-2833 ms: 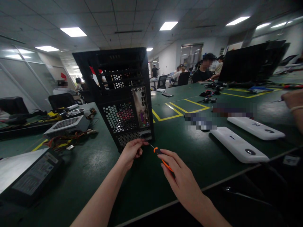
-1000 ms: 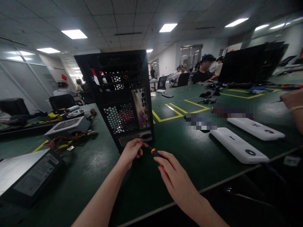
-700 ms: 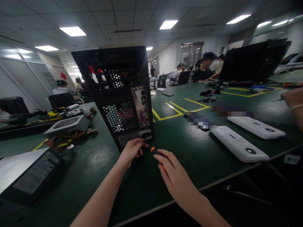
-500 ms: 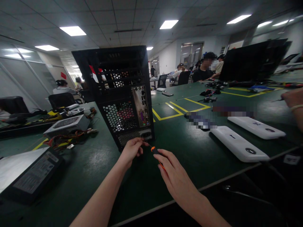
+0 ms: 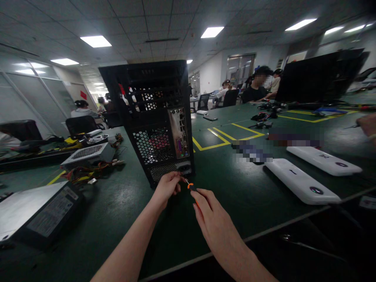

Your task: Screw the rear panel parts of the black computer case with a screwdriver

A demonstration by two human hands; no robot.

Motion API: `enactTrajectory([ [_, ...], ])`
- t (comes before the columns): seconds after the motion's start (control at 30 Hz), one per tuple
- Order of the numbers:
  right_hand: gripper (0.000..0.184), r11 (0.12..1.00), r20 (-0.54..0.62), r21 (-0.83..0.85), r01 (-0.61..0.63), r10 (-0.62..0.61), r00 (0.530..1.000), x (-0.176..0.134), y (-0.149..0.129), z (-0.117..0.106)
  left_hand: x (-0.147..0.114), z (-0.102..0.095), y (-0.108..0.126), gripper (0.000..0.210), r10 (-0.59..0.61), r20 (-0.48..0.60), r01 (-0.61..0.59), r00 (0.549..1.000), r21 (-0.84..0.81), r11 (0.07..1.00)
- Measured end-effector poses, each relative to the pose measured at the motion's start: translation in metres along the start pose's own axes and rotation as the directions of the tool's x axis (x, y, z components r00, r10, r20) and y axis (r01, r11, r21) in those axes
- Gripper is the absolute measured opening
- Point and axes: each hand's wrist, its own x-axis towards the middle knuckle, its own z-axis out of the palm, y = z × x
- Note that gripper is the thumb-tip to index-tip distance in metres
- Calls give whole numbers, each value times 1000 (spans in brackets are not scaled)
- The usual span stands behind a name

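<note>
Slip risk at the lower rear of the computer case

The computer case (image 5: 160, 117) stands upright on the green table (image 5: 114, 199), its rear panel toward the person. The right hand (image 5: 213, 219) is closed around the handle of a screwdriver (image 5: 192, 188), whose shaft points at the bottom edge of the panel, just below the power socket (image 5: 185, 167). The left hand (image 5: 167, 188) has its fingertips drawn together beside the shaft; whether they pinch a small part cannot be told at this distance.

Findings of risk, by judgement: the tip could skid out of its seat if the shaft stays oblique to the panel, scratching the metal or striking the left fingertips, which lie very near it. Any small fastener there could drop to the table if the pinch loosens. No hand visibly braces the upper case, so a hard push low down could shift it. The loose cables (image 5: 108, 166) and the metal box (image 5: 55, 211) lie off to the left, clear of the tool.
</note>
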Motion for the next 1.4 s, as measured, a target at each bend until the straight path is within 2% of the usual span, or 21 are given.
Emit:
enactTrajectory([
  [0.23,28,995,-124,-85,-44,33,992,3,-14,9,0,1,-1,15,17,-5,-17,1000,-14,1000],
  [0.37,27,998,-187,-54,-22,12,982,3,-14,10,-1,2,-2,15,28,-27,-29,999,-26,999],
  [0.67,28,999,-199,13,50,-46,979,-1,-11,10,0,3,-4,17,28,-63,-34,998,-91,995],
  [0.87,34,1000,-127,22,6,-3,992,-3,-11,13,-3,5,-2,18,21,-90,-31,996,-108,994],
  [1.0,34,999,-154,5,-45,45,987,-2,-11,16,-3,5,-2,18,18,-81,-29,997,-129,991],
  [1.27,33,999,-129,10,-39,40,991,0,-14,14,-2,7,-4,19,11,-88,-25,996,-163,986],
  [1.4,30,997,-109,70,-39,47,993,1,-14,12,-2,9,-6,17,4,-119,-26,993,-186,982],
])
